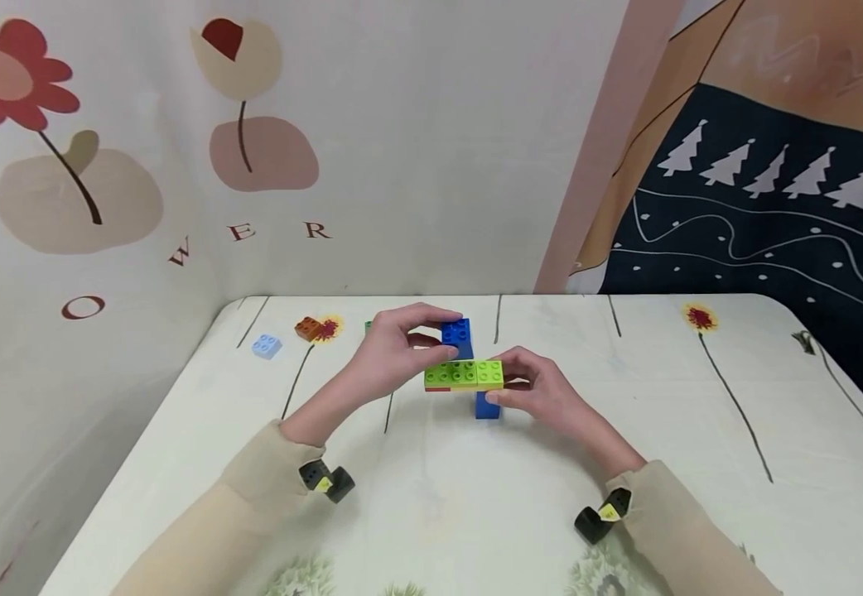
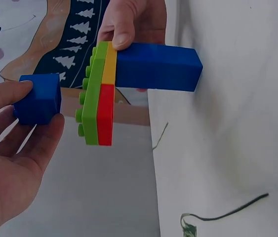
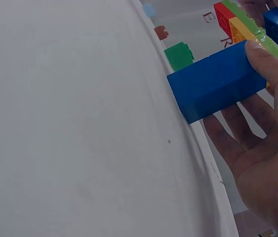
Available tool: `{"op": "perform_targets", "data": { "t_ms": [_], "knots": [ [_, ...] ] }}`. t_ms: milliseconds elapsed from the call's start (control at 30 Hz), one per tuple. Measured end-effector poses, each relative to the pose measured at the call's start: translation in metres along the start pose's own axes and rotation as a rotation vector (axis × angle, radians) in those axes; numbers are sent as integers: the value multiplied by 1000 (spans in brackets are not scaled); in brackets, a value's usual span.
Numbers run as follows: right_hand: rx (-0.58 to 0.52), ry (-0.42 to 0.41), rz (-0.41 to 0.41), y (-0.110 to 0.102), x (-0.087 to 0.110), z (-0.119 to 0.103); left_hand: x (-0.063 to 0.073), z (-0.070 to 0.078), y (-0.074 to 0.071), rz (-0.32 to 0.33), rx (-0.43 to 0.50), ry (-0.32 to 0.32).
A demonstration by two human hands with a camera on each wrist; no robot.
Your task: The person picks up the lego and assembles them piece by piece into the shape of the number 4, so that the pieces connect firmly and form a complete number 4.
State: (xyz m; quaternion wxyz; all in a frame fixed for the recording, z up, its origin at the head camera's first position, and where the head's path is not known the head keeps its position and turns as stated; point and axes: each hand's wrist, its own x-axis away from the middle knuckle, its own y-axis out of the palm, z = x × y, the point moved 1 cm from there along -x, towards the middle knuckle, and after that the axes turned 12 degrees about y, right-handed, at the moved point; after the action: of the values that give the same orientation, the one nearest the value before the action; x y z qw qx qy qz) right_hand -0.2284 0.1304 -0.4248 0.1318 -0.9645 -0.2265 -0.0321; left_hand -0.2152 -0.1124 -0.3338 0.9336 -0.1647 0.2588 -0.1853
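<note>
My left hand (image 1: pixel 387 356) pinches a blue brick (image 1: pixel 457 338) between thumb and fingers, just above one end of a built piece. That piece has lime green bricks (image 1: pixel 464 375) on top, studs up, with a yellow brick (image 2: pixel 109 64) and a red brick (image 2: pixel 105 113) side by side beneath. Under the yellow part stands a blue column (image 2: pixel 158 67) of stacked bricks. My right hand (image 1: pixel 543 385) grips the piece where the column meets the yellow layer. In the left wrist view a gap shows between the held blue brick and the green studs.
Toward the back left of the white patterned table (image 1: pixel 417 497) lie a light blue brick (image 1: pixel 267 346) and a brown brick (image 1: pixel 308 329). A green brick (image 3: pixel 179 57) stands near them, mostly hidden behind my left hand in the head view. Printed cloth (image 1: pixel 417 165) hangs behind the table.
</note>
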Motion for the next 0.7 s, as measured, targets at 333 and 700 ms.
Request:
{"op": "perform_targets", "data": {
  "t_ms": [333, 700],
  "knots": [
    [3, -28, -3, 0, -1, 2, -4, -1, 15, -37, -16, 16],
    [21, -19, 8, -2, 0, 3, -4, -7, 28, -84, -27, 47]
  ]
}}
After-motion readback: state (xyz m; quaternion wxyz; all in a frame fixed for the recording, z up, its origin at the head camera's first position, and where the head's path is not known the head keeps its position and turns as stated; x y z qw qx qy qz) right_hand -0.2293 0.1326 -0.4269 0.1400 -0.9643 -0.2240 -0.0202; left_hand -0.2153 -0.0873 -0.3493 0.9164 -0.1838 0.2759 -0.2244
